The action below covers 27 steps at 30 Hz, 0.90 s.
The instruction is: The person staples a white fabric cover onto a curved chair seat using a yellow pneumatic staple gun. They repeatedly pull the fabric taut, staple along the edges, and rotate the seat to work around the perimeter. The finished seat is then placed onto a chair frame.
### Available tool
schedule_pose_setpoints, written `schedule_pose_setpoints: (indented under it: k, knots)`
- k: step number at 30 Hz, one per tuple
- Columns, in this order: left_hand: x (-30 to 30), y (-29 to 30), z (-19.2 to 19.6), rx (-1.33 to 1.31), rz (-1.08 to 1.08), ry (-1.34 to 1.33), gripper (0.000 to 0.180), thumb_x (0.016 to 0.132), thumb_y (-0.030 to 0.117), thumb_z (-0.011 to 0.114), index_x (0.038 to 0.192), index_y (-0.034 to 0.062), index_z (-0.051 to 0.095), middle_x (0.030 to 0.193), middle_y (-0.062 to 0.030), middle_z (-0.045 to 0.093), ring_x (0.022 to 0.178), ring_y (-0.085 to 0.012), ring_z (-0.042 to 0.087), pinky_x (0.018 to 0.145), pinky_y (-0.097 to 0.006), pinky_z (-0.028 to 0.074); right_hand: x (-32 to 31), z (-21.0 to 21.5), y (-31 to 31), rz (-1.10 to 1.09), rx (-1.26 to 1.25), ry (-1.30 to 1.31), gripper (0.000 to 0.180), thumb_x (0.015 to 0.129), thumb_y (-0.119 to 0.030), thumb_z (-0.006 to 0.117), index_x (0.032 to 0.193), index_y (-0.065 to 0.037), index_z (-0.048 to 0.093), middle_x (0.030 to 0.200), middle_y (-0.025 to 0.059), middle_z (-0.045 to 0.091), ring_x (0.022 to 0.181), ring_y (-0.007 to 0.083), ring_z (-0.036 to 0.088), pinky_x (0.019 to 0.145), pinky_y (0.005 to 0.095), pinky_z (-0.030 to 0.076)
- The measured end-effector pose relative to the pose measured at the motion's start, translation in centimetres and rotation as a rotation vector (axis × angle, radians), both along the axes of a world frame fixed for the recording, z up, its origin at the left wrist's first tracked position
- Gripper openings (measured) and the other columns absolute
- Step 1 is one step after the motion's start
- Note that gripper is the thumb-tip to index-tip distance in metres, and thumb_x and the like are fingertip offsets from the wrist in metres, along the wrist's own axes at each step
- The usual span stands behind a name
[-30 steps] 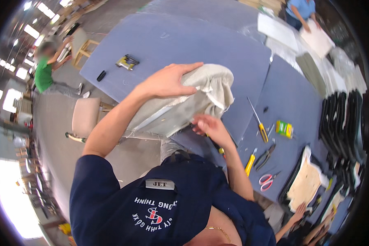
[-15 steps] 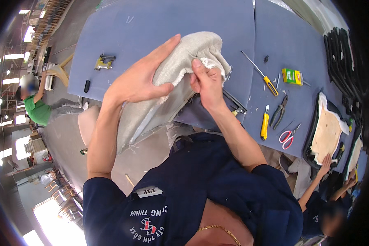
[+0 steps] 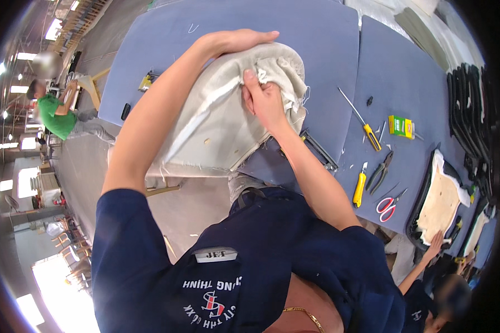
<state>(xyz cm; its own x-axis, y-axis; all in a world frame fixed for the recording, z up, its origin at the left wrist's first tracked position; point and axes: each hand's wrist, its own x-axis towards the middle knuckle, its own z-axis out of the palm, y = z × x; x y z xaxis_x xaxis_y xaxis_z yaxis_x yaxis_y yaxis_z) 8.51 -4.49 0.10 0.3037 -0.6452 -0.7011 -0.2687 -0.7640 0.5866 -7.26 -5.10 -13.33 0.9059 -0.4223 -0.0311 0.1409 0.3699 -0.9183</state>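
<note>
A seat pad (image 3: 216, 141) wrapped in pale grey-beige fabric is tilted up in front of me at the blue-grey table's near edge. Its underside shows, with loose frayed fabric bunched along the rounded far end. My left hand (image 3: 241, 40) lies stretched over that far edge, fingers fairly straight, its thumb hidden. Closed on the gathered fabric edge (image 3: 286, 83), my right hand (image 3: 265, 104) has its thumb pressed against the cloth. A black staple gun (image 3: 316, 150) lies partly under the pad, beside my right forearm.
On the table (image 3: 330, 55) at right lie a screwdriver (image 3: 366, 127), pliers (image 3: 380, 172), a yellow cutter (image 3: 360, 187), red-handled scissors (image 3: 390, 206) and a green-yellow box (image 3: 401, 126). A co-worker's hand (image 3: 434, 244) touches a black-edged pad (image 3: 439, 205). Another staple gun (image 3: 146, 83) is behind my left arm.
My left hand has slid up and over the pad's far edge. The pad has turned so more of its underside shows. My right hand has shifted slightly left, still on the fabric.
</note>
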Motion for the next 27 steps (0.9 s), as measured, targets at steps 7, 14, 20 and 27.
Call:
schedule_pose_setpoints:
  k: [7,14,20,27]
  knots:
    - [1.9,0.6,-1.9,-0.116,-0.143,-0.479,0.092,0.099,0.08,0.034,0.147,0.0062,0.06,0.143,-0.0215,0.063,0.133,-0.0356,0.059,0.112,-0.044,0.045,3.3,0.3,-0.9,0.03,0.101,-0.028,0.06,0.105,-0.053,0.06,0.073,-0.002,0.065,0.06,0.0108,0.066,0.046,0.0178,0.063,0.043,0.0277,0.045]
    - [-3.9,5.3,-1.6,-0.26,-0.046,-1.041,0.083,0.103,0.072,0.035,0.138,0.0028,0.065,0.132,-0.0232,0.068,0.13,-0.0394,0.061,0.11,-0.047,0.047,3.5,-0.6,-0.6,0.082,0.053,-0.052,0.056,0.108,-0.047,0.056,0.075,-0.002,0.066,0.064,0.0093,0.067,0.052,0.0158,0.062,0.05,0.0295,0.049]
    - [-2.5,8.2,1.1,-0.113,0.373,0.148,0.07,0.102,0.064,0.054,0.131,0.002,0.069,0.125,-0.0169,0.071,0.108,-0.0215,0.069,0.096,-0.035,0.055,-2.1,0.8,0.5,0.058,-0.008,0.022,0.06,0.108,-0.051,0.055,0.071,-0.004,0.062,0.057,0.0049,0.059,0.05,0.0144,0.058,0.048,0.0299,0.046]
    - [-3.7,8.2,0.7,-0.202,0.023,-0.159,0.106,0.089,0.074,0.064,0.156,-0.0052,0.041,0.152,-0.0302,0.049,0.141,-0.0384,0.05,0.116,-0.042,0.041,-3.3,-0.2,0.8,0.169,0.089,-0.104,0.062,0.109,-0.054,0.048,0.079,-0.003,0.064,0.061,0.0045,0.061,0.056,0.0142,0.06,0.055,0.0301,0.048]
